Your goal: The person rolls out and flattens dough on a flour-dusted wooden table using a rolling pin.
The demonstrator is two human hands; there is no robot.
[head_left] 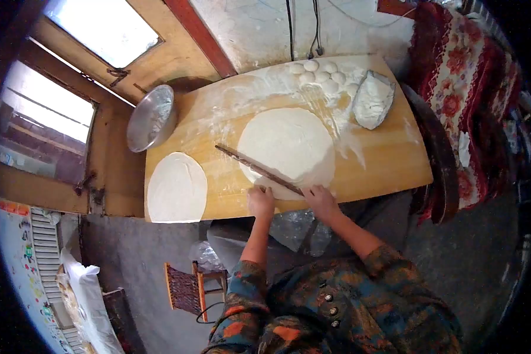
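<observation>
A large round dough sheet point(286, 141) lies on the floured wooden board. Across its near left part a thin dark rolling pin point(256, 168) rests at a slant, its far end past the sheet's left edge. My left hand point(261, 202) is at the sheet's near edge, fingers curled and closed on the dough. My right hand point(321, 202) is closed around the near end of the rolling pin, by the same edge; its fingertips are partly hidden. A second, thinner-looking dough sheet point(177, 187) lies at the board's left end, reaching the front edge.
Several dough balls point(321, 76) sit at the back of the board point(389, 159), beside a bag of flour point(373, 101). A metal bowl point(152, 121) stands tilted at the back left. Right of the board hangs red patterned cloth point(454, 106). A small stool point(189, 289) is on the floor.
</observation>
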